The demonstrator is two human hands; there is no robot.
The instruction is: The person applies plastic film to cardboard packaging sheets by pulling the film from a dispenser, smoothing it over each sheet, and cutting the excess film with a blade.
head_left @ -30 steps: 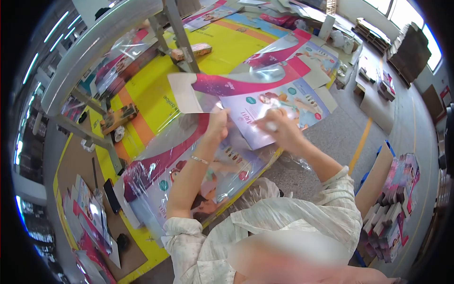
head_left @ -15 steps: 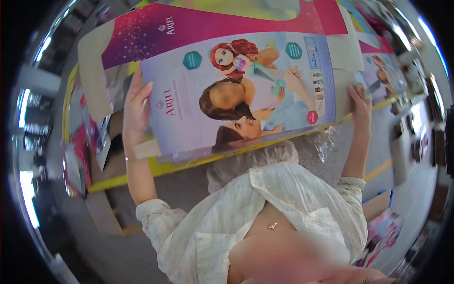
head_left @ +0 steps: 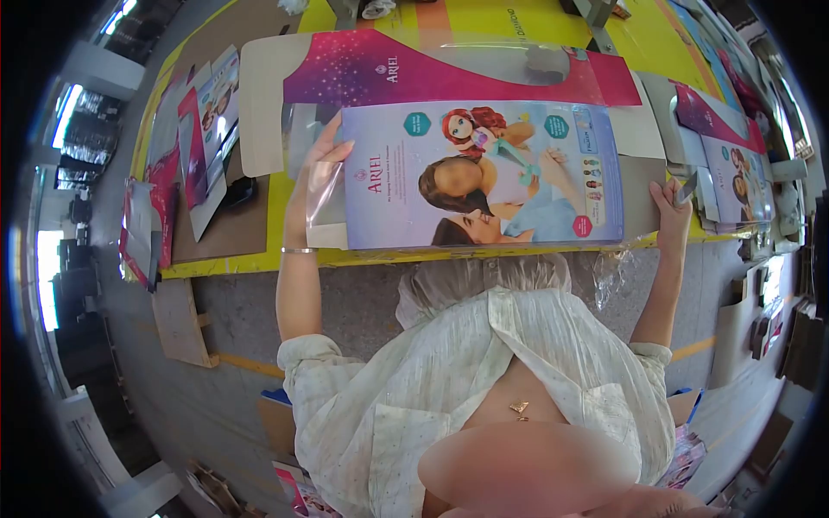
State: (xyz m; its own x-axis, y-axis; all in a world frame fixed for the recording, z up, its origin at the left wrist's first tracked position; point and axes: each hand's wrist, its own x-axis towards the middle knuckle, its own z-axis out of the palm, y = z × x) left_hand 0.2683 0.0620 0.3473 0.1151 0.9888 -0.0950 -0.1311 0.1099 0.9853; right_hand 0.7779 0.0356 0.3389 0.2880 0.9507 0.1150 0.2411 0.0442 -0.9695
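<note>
A flattened doll packaging box (head_left: 389,186), printed "Ariel" with a red-haired mermaid doll and a clear plastic window, lies across the yellow table edge before me. My left hand (head_left: 325,155) grips its left side, thumb and fingers about the clear plastic; a bracelet circles that wrist. At the box's right cardboard flap, my right hand (head_left: 672,203) is closed. A small grey blade-like tool (head_left: 689,186) sticks out of that fist; its handle is hidden. Whether the right fingers also pinch the flap, I cannot tell.
More printed packaging (head_left: 734,168) is stacked to the right. On the left, other printed sheets (head_left: 207,129) lie on brown cardboard (head_left: 229,237) with a dark object (head_left: 240,192) beside them. Metal brackets (head_left: 596,13) stand at the back of the yellow table (head_left: 484,22).
The box has come down from a tilted, raised position to lie nearly level on the table. Both hands moved with it, and the view has shifted.
</note>
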